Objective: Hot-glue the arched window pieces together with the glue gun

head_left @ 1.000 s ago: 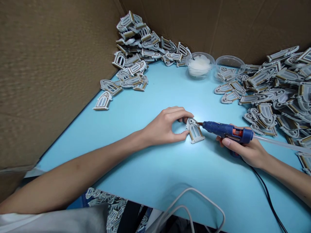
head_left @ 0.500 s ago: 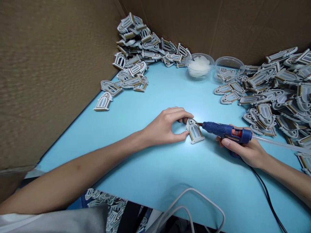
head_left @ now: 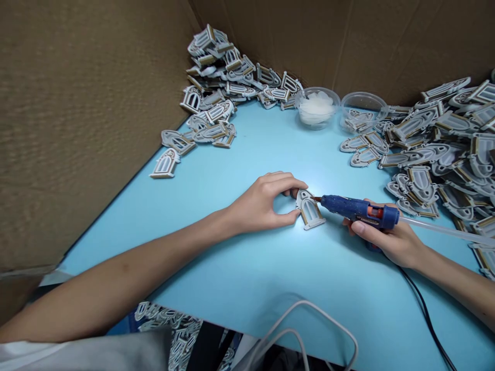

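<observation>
A small arched window-shaped piece [head_left: 310,212], white with gold edging, lies on the light blue table [head_left: 216,278]. My left hand [head_left: 266,202] pinches it at its left side between thumb and fingers. My right hand [head_left: 386,234] is wrapped round the handle of a blue hot glue gun [head_left: 348,207]. The gun's nozzle points left and meets the upper right edge of the piece, though I cannot tell if it touches. A clear glue stick [head_left: 436,226] sticks out of the gun's back.
Similar pieces are heaped at the back left [head_left: 224,77] and right [head_left: 425,149]. A clear tub [head_left: 317,108] holds whitish bits; another clear tub [head_left: 363,111] stands beside it. Cardboard walls [head_left: 96,103] enclose the table. A black cord [head_left: 425,314] and a grey cable [head_left: 309,304] run near the front.
Almost nothing differs. The view has shifted very slightly; both hands, the piece and the glue gun keep the same places relative to one another.
</observation>
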`<state>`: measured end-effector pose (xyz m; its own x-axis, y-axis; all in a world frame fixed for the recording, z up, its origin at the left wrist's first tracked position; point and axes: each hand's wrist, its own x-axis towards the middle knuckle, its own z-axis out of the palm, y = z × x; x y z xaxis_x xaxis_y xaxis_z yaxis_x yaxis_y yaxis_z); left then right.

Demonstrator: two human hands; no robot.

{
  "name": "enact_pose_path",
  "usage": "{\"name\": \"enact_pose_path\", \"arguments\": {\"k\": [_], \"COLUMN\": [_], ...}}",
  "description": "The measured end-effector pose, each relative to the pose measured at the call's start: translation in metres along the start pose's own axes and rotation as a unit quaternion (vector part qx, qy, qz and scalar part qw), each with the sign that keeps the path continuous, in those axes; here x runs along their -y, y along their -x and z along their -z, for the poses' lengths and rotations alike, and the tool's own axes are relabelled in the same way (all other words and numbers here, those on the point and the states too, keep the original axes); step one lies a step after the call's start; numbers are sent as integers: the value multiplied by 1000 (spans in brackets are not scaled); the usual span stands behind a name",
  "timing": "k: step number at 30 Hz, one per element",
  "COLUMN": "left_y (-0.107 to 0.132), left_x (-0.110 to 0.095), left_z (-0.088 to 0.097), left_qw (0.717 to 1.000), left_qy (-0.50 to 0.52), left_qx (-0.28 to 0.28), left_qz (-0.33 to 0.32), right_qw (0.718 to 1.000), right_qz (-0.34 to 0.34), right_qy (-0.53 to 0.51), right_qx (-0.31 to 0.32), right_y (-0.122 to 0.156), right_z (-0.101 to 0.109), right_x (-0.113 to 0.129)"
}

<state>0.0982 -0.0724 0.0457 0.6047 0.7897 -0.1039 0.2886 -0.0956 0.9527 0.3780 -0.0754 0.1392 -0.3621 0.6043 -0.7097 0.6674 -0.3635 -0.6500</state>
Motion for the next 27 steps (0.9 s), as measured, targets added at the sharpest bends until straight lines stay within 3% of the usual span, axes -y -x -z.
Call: {"name": "enact_pose_path", "arguments": {"k": [27], "left_y": [2], "left_x": [1], "left_z": [1], "left_qw": [1000], "left_qy": [2], "left_qx": [6], "left_qz": [5], "right_qw": [1000], "right_qz": [1], "right_qy": [10], "right_qx": [-1], "right_y": [0], "right_z": [0], "right_x": [0]}}
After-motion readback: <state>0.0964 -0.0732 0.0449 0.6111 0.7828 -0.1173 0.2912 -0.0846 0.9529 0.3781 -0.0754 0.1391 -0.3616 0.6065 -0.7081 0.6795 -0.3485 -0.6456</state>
